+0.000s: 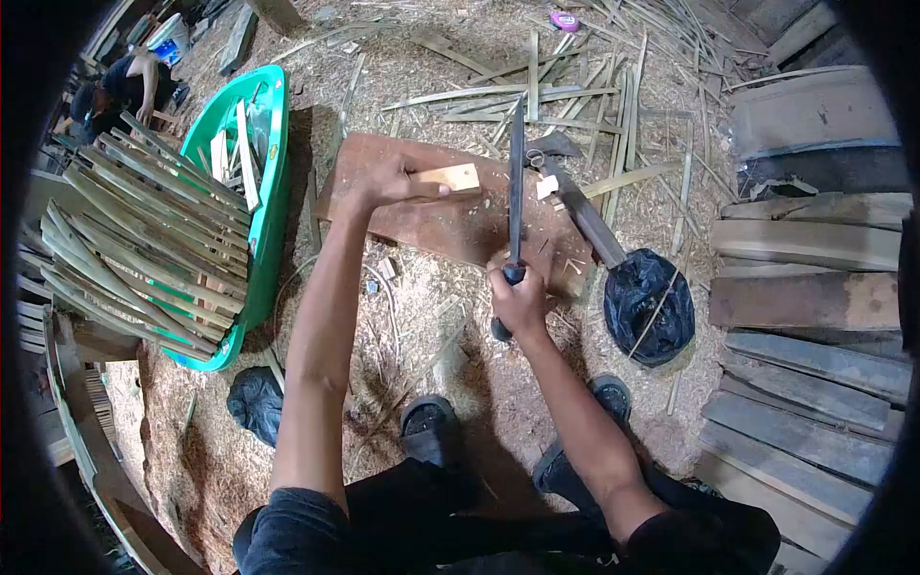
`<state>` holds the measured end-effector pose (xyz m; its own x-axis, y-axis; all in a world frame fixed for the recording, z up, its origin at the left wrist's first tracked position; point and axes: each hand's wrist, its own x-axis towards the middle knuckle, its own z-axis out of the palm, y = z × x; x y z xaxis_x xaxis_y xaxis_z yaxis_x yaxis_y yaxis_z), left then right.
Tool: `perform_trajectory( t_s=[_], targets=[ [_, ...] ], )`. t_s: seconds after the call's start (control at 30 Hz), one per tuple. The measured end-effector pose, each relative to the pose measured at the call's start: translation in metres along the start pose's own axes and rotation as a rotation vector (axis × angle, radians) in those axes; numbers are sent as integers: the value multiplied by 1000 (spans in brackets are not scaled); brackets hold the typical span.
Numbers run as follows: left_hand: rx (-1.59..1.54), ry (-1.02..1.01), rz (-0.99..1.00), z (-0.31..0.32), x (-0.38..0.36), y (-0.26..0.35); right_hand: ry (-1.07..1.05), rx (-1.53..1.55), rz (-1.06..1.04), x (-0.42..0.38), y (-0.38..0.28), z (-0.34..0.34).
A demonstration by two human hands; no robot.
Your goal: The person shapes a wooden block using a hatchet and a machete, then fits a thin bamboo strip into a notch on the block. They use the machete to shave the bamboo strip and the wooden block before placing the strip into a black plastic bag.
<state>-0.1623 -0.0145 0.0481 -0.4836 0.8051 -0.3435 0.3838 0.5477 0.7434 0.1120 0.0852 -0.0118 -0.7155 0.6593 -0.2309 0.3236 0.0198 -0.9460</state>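
1. A small wooden block is held in the left hand, above the far part of a reddish-brown board; it is gripped near one end, and the other end is pointed toward the knife.
2. A long knife is grasped by its dark handle in the right hand, with the fingers closed around it. The blade is pointed away from the body, and the block is seen to the left of it, apart from it.
3. The board is laid on the ground, which is covered with shavings.
4. To the right of the knife, a flat dark tool is placed partly over the board; it is perhaps a second blade, but its kind cannot be told surely. A small pale piece of wood is seen just beside it.
5. A black plastic bag is set near the lower end of this tool, and a thin strip is laid across it.
6. On the left, many curved slats are rested across a green tub.
7. Beyond the board, long strips are scattered, and a pink object is seen near them.
8. At the upper left, another person is seen bent forward.
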Motion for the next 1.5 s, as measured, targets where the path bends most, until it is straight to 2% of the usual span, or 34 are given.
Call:
perform_trajectory(
  t_s=[0.03,0.17,0.27,0.37,0.4,0.5,0.53,0.57,0.67,0.87,0.97,1.1,1.2,1.33,1.43,1.5],
  targets=[
    [-35,-48,-108,-3,-1,2,-13,-6,-24,2,-6,-1],
    [-37,73,184,8,10,-7,-5,-88,-51,8,-16,-1],
    [408,154,254,16,-5,27,7,-129,-20,15,2,4],
    [562,175,139,28,4,15,-102,44,2,20,9,3],
    [490,140,116,23,2,21,-90,50,0,21,11,4],
    [33,173,227,17,2,2,-69,37,28,20,11,3],
    [-98,141,141,14,-5,4,-70,12,59,16,1,-2],
    [-224,163,142,15,-10,3,-71,-9,89,13,-6,-4],
    [-562,199,204,20,-23,6,-17,107,36,11,-7,-2],
    [-712,286,224,47,-18,-3,-31,315,107,6,-36,-8],
    [-749,279,185,54,-15,-7,-20,336,41,9,-35,-10],
    [-732,248,168,53,-16,-3,-9,364,54,9,-34,-13],
    [-803,292,290,55,-16,5,0,353,58,11,-27,-13],
    [-918,126,238,48,-9,-6,-12,327,110,9,-27,-16],
    [-633,46,123,38,-2,2,15,242,86,12,-17,-17],
    [-366,72,61,39,10,-5,58,161,41,15,1,-15]
  ],
)
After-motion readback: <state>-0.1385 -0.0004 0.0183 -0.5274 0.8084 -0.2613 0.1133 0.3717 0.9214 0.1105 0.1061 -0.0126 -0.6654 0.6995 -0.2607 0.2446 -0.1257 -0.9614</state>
